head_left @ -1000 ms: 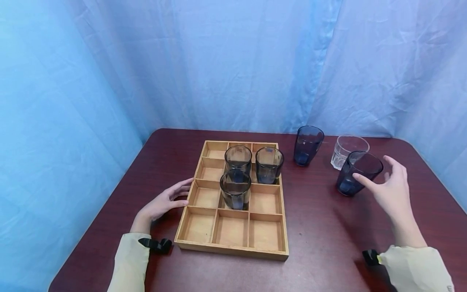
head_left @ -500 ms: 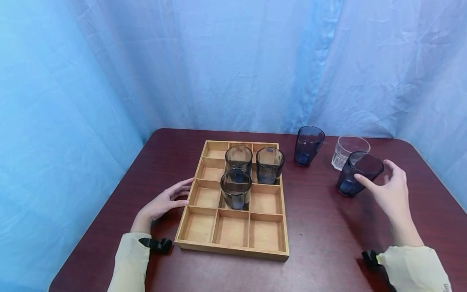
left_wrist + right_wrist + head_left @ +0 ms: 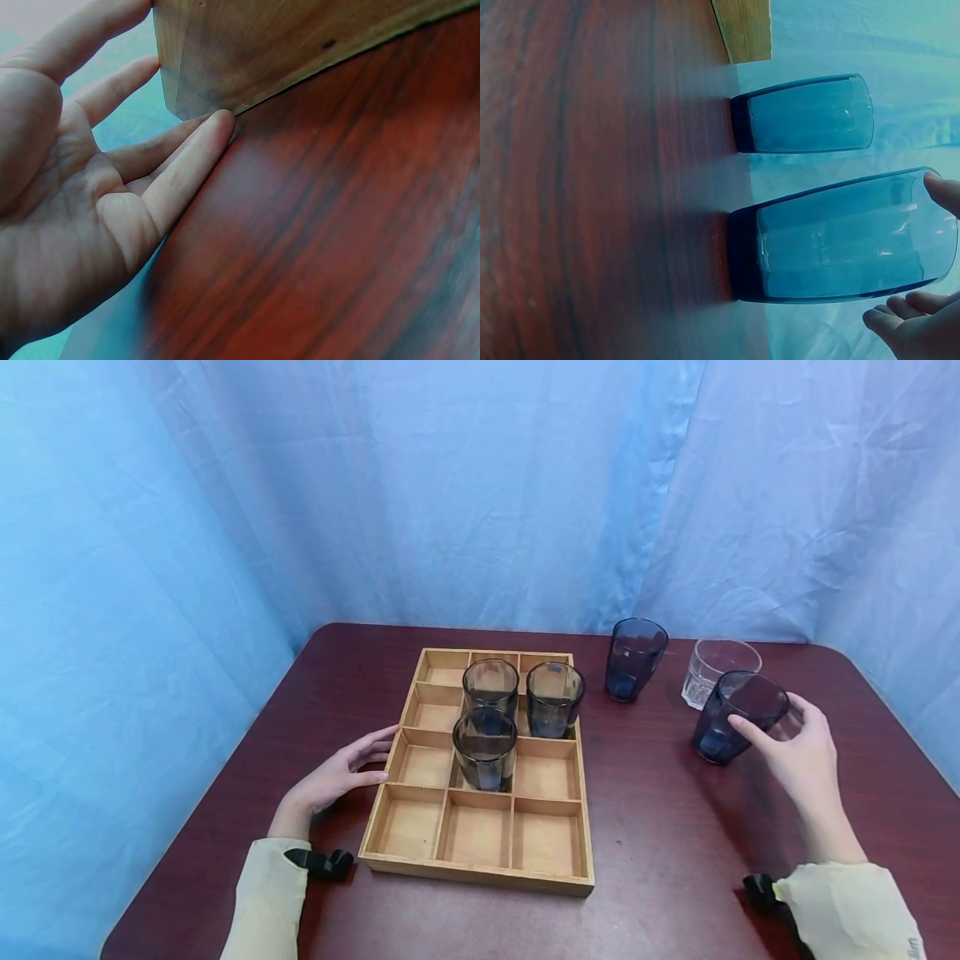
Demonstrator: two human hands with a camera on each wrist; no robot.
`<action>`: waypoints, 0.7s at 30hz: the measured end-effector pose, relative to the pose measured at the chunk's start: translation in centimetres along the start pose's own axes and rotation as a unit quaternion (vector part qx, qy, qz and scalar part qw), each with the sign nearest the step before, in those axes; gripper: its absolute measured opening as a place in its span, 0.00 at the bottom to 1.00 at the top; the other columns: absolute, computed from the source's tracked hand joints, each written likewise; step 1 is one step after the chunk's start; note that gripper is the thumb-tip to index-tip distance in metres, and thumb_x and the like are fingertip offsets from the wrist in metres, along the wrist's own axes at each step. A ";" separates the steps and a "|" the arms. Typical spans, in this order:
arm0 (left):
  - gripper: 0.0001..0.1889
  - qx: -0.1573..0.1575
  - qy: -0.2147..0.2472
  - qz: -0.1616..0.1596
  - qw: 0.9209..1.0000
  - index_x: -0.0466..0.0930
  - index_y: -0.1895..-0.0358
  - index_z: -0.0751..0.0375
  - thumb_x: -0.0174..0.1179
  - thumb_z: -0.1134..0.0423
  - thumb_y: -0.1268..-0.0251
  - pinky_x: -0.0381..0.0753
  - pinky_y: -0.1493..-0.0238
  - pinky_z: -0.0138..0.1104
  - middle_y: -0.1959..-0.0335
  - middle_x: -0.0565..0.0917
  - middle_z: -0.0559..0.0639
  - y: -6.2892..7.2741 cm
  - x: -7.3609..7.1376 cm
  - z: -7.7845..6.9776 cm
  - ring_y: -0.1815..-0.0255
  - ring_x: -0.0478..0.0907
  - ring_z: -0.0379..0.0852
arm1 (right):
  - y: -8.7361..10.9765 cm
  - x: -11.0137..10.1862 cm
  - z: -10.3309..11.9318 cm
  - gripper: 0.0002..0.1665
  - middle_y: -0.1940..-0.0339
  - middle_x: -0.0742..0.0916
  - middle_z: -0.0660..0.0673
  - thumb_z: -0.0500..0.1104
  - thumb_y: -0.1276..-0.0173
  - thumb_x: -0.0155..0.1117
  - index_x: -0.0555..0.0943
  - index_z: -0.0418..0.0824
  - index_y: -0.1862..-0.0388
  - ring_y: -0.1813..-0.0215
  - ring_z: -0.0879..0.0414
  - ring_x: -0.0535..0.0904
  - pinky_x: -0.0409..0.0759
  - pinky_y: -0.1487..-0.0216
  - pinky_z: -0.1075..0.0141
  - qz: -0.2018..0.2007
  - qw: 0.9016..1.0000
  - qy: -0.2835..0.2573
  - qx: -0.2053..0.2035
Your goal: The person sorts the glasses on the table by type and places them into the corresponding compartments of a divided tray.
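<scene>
In the head view my right hand (image 3: 802, 760) is around the upper part of a dark blue glass tumbler (image 3: 723, 731). The thumb lies on its near side and the fingertips are at the far side of the rim. In the right wrist view this tumbler (image 3: 840, 240) stands with its base on the table. At the left, my left hand (image 3: 337, 777) rests its extended fingers against the side of a divided wooden box (image 3: 480, 875). The left wrist view shows those fingertips on the box's outer wall (image 3: 247, 52). Three dark glass tumblers (image 3: 487, 752) stand upright inside the box.
Behind the gripped tumbler stands a clear glass (image 3: 701, 681), partly covered by it. Another dark blue tumbler (image 3: 633, 660) is upright between that glass and the box. Blue curtains (image 3: 480, 502) hang behind the dark red table (image 3: 652, 843).
The fingers of my right hand have closed in on the dark blue tumbler's rim. My left hand and the box stay in place, and the tumblers have not moved.
</scene>
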State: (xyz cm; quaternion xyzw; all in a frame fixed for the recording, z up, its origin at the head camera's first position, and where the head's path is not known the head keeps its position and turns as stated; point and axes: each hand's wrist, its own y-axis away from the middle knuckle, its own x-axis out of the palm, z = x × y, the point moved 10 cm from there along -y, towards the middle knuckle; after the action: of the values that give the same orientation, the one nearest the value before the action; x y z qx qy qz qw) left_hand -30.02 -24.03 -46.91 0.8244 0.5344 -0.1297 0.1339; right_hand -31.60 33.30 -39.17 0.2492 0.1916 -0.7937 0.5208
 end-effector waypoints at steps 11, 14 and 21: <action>0.38 -0.001 -0.003 -0.001 1.000 0.55 0.24 0.48 0.62 0.60 0.34 0.62 0.32 0.59 0.28 0.64 0.63 0.0 0.0 0.1 0.30 0.64 0.63 | -0.3 -0.2 0.7 0.51 0.34 0.73 0.34 0.59 0.40 0.68 0.60 0.39 0.25 0.59 0.76 0.62 0.62 0.56 0.75 -0.021 0.999 0.034 -0.027; 0.37 0.001 -0.003 0.000 1.000 0.55 0.24 0.48 0.62 0.60 0.34 0.62 0.32 0.59 0.28 0.64 0.63 0.0 -0.1 0.1 0.31 0.64 0.63 | -0.4 -0.5 0.6 0.49 0.43 0.78 0.40 0.60 0.43 0.70 0.64 0.40 0.28 0.64 0.77 0.61 0.61 0.59 0.75 -0.042 0.998 0.040 -0.018; 0.37 0.002 -0.004 -0.001 1.000 0.55 0.24 0.49 0.62 0.61 0.34 0.61 0.32 0.59 0.28 0.64 0.63 0.0 0.0 0.1 0.30 0.64 0.63 | -0.3 -1.0 -0.1 0.49 0.52 0.80 0.54 0.60 0.48 0.75 0.69 0.47 0.30 0.64 0.78 0.64 0.62 0.56 0.76 -0.069 0.997 0.026 0.022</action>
State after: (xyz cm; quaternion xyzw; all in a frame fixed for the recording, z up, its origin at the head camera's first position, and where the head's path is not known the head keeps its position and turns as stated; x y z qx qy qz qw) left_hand -30.07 -24.06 -46.95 0.8237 0.5341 -0.1345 0.1344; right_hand -31.54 34.18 -38.64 0.2671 0.2042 -0.8249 0.4545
